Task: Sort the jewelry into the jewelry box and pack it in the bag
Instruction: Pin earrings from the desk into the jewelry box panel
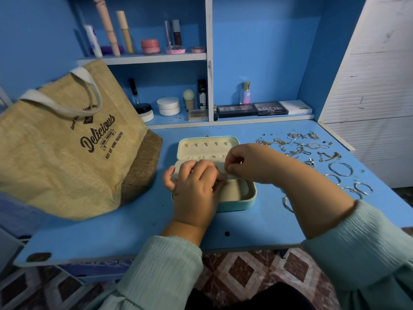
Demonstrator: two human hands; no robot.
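An open mint-green jewelry box (248, 201) with a cream lining sits mid-table, its lid (206, 147) propped up behind. A cream flap panel (185, 164) lies across the box's middle. My left hand (196, 182) grips that panel's edge with curled fingers. My right hand (248, 162) pinches something tiny at the panel; the item is too small to make out. Loose jewelry (297, 146), gold chains and small pieces, is scattered on the table to the right, with silver hoop earrings (340, 169) nearer me. A burlap tote bag (67, 144) printed "Delicious" stands at the left.
The blue table (134, 231) backs onto blue shelves holding cosmetics: makeup palettes (252, 109), a perfume bottle (245, 92), jars and tubes. A white slatted panel (375, 86) rises at the right. Patterned floor shows below the table's front edge.
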